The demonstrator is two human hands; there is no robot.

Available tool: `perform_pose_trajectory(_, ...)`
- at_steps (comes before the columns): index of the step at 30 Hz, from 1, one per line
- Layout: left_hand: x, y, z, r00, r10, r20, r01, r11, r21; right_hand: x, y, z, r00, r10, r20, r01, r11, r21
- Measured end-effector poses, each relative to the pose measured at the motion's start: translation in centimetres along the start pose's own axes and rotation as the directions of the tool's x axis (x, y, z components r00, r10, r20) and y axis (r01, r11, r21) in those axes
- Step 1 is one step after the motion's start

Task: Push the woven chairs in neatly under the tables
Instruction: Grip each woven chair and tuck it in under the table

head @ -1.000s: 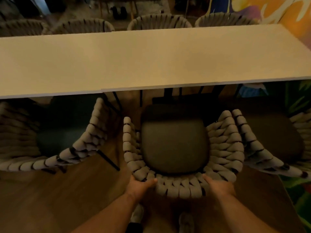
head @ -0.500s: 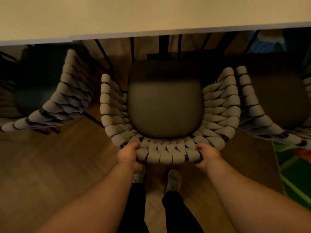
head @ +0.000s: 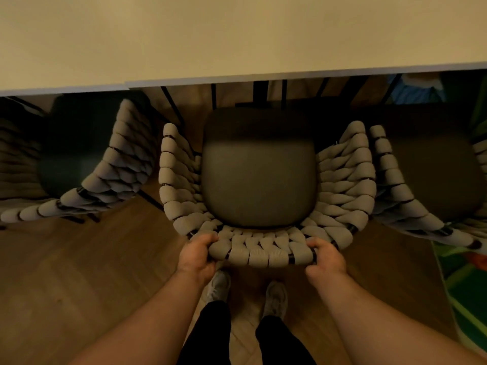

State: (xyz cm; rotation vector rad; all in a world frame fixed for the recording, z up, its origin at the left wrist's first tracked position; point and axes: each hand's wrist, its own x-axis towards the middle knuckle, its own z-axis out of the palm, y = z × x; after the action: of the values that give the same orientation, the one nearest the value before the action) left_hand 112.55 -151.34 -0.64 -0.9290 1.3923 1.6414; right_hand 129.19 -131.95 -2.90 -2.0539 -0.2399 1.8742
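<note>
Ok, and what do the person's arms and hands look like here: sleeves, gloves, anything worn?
No gloves on the left hand or the right hand. No rings, watch or bands show, though the light is dim. Both forearms are uncovered to the frame edge, with no sleeves in view. Between them are black trousers and pale grey trainers.

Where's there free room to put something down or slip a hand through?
The cream tabletop is bare, and wooden floor lies open left of the left hand. Crowded: the grey woven middle chair nearly touches the right woven chair.
</note>
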Motion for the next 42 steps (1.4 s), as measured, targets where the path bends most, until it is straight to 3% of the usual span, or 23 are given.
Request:
perform_pose_trajectory(6, -0.3, 0.8, -0.2, 1.0, 0.01, -0.01, -0.011, 0.997, -0.077, -1.0, 0.5, 0.8, 0.998, -0.022, 0.057, 0.019, 0.998, 0.058)
perform_pose_trajectory(16, 2.8, 3.5, 2.7, 1.0, -0.022, 0.003, 0.022, 0.998, -0.063, 4.3, -1.0, 5.7, 0.998, -0.008, 0.058, 0.009, 1.0, -0.026)
perform_pose_trajectory(20, 3.4, 3.3, 2.6, 0.999, -0.007, -0.044, 0.008, 1.0, 0.021, 4.2, -1.6, 5.4, 0.995, -0.014, 0.099, 0.035, 0.975, -0.221)
perform_pose_trajectory(22, 4.3, 3.2, 1.9, 0.991, 0.105, -0.089, -0.085, 0.975, 0.208, 3.9, -2.0, 5.1, 0.994, -0.09, 0.06, 0.108, 0.895, -0.433)
perform_pose_trajectory(24, 5.3, 3.6, 1.0, 0.95, 0.277, -0.144, -0.152, 0.814, 0.56, 3.5, -2.4, 4.7, 0.937, -0.349, 0.008, 0.248, 0.649, -0.72)
perform_pose_trajectory(26, 5.6, 4.3, 0.7, 0.849, 0.517, -0.106, -0.198, 0.498, 0.844, 2.1, -2.4, 4.0, 0.727, -0.653, 0.212, 0.428, 0.19, -0.883)
perform_pose_trajectory(27, 5.3, 4.5, 0.9, 0.77, 0.637, 0.028, -0.258, 0.271, 0.927, 1.3, -2.2, 3.7, 0.59, -0.708, 0.387, 0.484, -0.073, -0.872)
perform_pose_trajectory(28, 5.0, 4.7, 1.4, 0.693, 0.686, 0.221, -0.308, 0.005, 0.951, 0.5, -2.2, 3.6, 0.498, -0.654, 0.569, 0.523, -0.297, -0.799)
perform_pose_trajectory(29, 4.7, 4.9, 2.1, 0.657, 0.624, 0.423, -0.344, -0.251, 0.905, 0.1, -2.2, 3.5, 0.482, -0.496, 0.722, 0.55, -0.47, -0.69)
perform_pose_trajectory(30, 4.5, 5.0, 2.7, 0.663, 0.465, 0.587, -0.395, -0.449, 0.802, -0.3, -2.2, 3.5, 0.527, -0.283, 0.801, 0.556, -0.598, -0.577)
perform_pose_trajectory(31, 4.4, 5.0, 3.3, 0.695, 0.259, 0.671, -0.453, -0.567, 0.688, -0.2, -2.2, 3.6, 0.586, -0.095, 0.805, 0.541, -0.694, -0.476)
perform_pose_trajectory(33, 4.9, 4.9, 3.8, 0.774, -0.063, 0.63, -0.501, -0.669, 0.549, 0.1, -2.5, 4.3, 0.621, 0.04, 0.783, 0.483, -0.807, -0.341)
perform_pose_trajectory(34, 5.2, 4.8, 3.8, 0.798, -0.12, 0.59, -0.477, -0.724, 0.498, 0.2, -2.8, 4.8, 0.612, 0.033, 0.79, 0.456, -0.831, -0.319)
perform_pose_trajectory(37, 5.7, 4.8, 3.9, 0.808, -0.052, 0.587, -0.356, -0.837, 0.417, 0.6, -3.5, 6.4, 0.616, 0.054, 0.786, 0.432, -0.857, -0.28)
perform_pose_trajectory(42, 6.4, 6.5, 4.1, 0.824, 0.013, 0.566, -0.305, -0.833, 0.462, 0.3, -3.6, 8.7, 0.589, 0.073, 0.805, 0.418, -0.88, -0.226)
